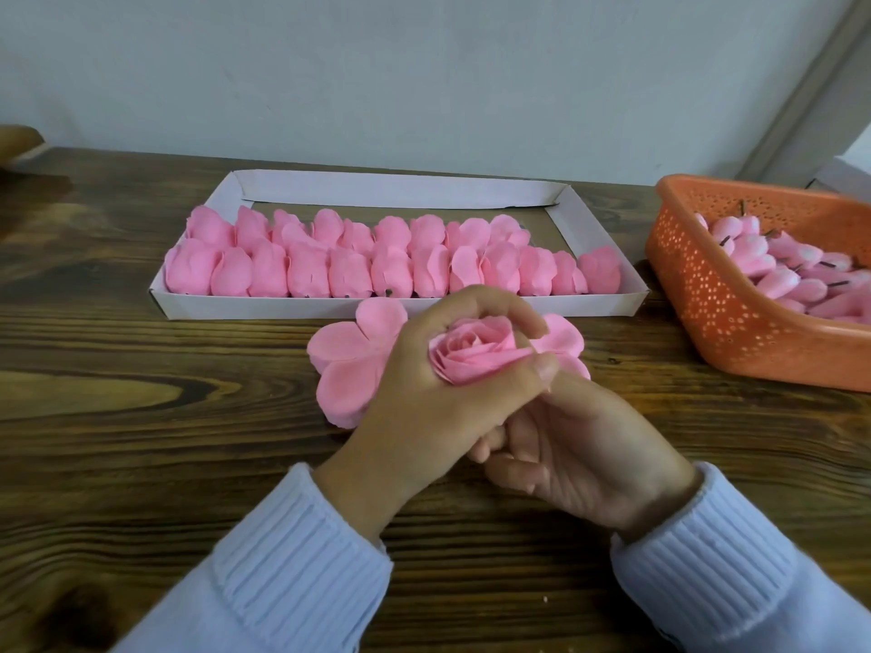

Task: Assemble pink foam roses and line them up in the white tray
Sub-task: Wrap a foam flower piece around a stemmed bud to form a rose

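Observation:
A pink foam rose [476,352] sits in the curl of my left hand [424,398], whose fingers and thumb wrap round it above the table. My right hand [579,445] lies under and beside it, its thumb tip pressing the rose's right edge. Under the hands lies a stack of flat pink petal sheets [346,365]. Behind stands the white tray [400,188], holding two rows of finished pink roses [377,261] that fill its front part.
An orange perforated basket [707,294] at the right holds several pink rose buds with short dark stems. The wooden table runs to a pale wall behind. Another person's hand shows at the far left edge [14,143].

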A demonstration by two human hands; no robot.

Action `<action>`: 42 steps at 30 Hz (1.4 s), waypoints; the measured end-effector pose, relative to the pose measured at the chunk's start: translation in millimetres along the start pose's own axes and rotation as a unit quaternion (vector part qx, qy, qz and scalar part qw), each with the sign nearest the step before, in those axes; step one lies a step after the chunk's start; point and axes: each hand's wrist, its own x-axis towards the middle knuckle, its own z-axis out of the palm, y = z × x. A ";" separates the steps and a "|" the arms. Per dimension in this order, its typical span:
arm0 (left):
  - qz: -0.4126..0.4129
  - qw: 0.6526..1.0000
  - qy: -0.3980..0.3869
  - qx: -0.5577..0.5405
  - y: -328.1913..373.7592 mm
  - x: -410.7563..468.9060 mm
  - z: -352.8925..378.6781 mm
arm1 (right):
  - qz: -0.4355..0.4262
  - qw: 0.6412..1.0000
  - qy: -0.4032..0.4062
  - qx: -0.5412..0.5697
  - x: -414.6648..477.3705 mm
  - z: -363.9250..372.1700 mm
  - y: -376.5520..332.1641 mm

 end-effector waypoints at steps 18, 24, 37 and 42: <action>-0.037 0.999 -0.030 0.003 -4.9 2.1 0.1 | -0.023 0.999 0.041 -0.015 4.2 5.6 0.2; -0.006 0.999 -0.044 0.009 -2.4 2.8 2.3 | -0.085 0.994 0.068 0.000 1.2 5.0 3.9; -0.015 0.999 -0.044 -0.007 -1.3 1.7 3.0 | -0.086 0.996 0.003 0.029 0.2 3.2 2.4; -0.011 0.999 -0.037 0.007 -2.2 2.5 1.8 | -0.079 0.996 -0.018 0.047 0.9 3.7 0.8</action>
